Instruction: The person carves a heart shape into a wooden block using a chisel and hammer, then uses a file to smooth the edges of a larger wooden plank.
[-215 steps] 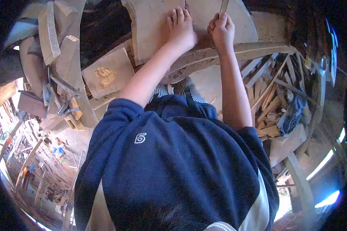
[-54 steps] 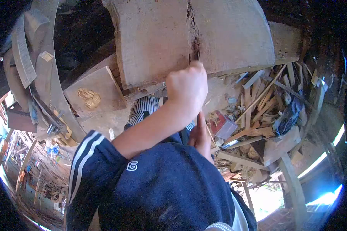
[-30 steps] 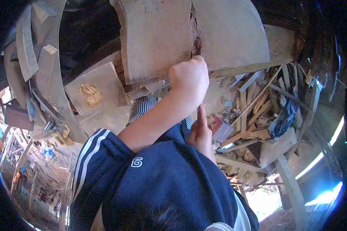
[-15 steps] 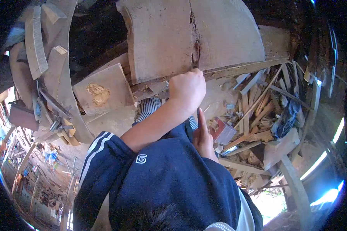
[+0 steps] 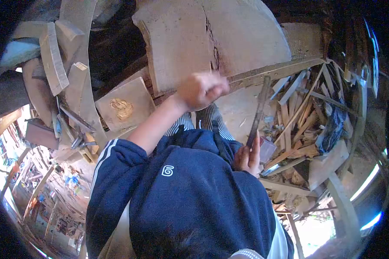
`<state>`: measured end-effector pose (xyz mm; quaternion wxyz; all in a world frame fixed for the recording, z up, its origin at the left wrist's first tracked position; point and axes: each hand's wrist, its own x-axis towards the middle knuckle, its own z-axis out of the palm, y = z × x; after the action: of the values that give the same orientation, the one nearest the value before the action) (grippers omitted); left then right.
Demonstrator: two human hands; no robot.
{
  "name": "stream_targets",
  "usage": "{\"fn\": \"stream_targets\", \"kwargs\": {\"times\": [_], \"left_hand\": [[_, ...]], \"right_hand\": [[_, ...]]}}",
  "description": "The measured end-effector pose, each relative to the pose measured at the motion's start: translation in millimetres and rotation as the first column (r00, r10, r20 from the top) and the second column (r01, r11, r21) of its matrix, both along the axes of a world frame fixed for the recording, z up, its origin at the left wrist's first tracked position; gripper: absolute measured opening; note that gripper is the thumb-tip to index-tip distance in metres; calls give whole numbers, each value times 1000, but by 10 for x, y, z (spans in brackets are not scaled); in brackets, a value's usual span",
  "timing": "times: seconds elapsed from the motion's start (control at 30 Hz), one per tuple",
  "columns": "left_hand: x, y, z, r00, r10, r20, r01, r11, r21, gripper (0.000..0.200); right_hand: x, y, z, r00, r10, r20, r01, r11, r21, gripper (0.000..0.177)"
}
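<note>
Movement: since half a second ago, the left hand (image 5: 202, 90) has come off the long tool (image 5: 260, 108), which has swung out to the right, away from the crack (image 5: 211, 36).
Left hand: loosely curled just off the near edge of the wide board (image 5: 177, 43). Motion blur; nothing shows in it, but I cannot tell whether the fingers are fully closed.
Right hand: closed around the lower end of the tool, close to the body; one finger lies along it.
Tool: dark, narrow, standing free with its far end pointing forward, near the beam (image 5: 276, 71) but apparently apart from it. Too blurred to tell file from blade.
Crack: dark, ragged, running to the near edge of the board; nothing in it that I can see.
Handling: judged from here, the extended finger is sound practice for steering. At the crack, the tool is best kept in line with the split, with short, even pressure.
Caution: left fingers should stay off any sharp edge; a loose one-handed hold could let the tip wander and score the face.
Surroundings: small board (image 5: 140, 97) bearing a heap of wood dust (image 5: 122, 108) on the left; scrap wood (image 5: 307, 125) piled on the right.
</note>
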<state>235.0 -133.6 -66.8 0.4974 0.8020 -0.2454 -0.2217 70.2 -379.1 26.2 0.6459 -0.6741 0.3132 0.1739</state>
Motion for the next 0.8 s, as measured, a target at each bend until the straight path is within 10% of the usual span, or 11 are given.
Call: {"fn": "stream_targets", "kwargs": {"times": [0.13, 0.17, 0.23, 0.27, 0.4, 0.43, 0.53, 0.63, 0.73, 0.77, 0.8], "left_hand": [[102, -378, 115, 708, 306, 637, -497, 857, 140, 37], [72, -380, 154, 703, 308, 641, -499, 856, 136, 37], [-73, -327, 229, 910, -409, -69, 408, 912, -32, 48], [-87, -298, 71, 912, -107, 397, 136, 990, -46, 47], [114, -399, 36, 779, 127, 614, -257, 958, 129, 48], [27, -507, 104, 768, 19, 640, -166, 971, 171, 48], [-22, -513, 363, 686, -682, -254, 719, 689, 90, 51], [-30, -460, 235, 877, -429, 216, 388, 898, 207, 41], [-17, -362, 174, 579, 90, 810, -174, 985, 15, 35], [-39, -287, 220, 570, 95, 816, -182, 983, 13, 35], [-82, -179, 366, 867, -348, 356, 284, 933, 219, 36]], "right_hand": [[77, -39, 5, 998, 18, 64, -15, 998, -57, 61], [97, -20, 45, 997, 20, 70, -16, 998, -59, 61], [215, 81, 255, 998, -62, 34, 60, 997, 44, 61], [210, 66, 237, 998, -59, 34, 58, 997, 47, 61], [174, 40, 191, 993, -86, 87, 77, 992, 101, 61], [194, 25, 200, 996, -43, 81, 34, 993, 109, 61], [177, -9, 166, 986, 25, 163, -35, 998, 61, 60], [174, -26, 179, 984, -16, 177, 8, 999, 44, 60], [189, -6, 214, 983, -23, 182, 0, 992, 127, 61], [216, -7, 232, 981, -15, 192, -10, 992, 126, 61], [225, 4, 265, 985, -12, 171, -4, 996, 91, 61]]}}
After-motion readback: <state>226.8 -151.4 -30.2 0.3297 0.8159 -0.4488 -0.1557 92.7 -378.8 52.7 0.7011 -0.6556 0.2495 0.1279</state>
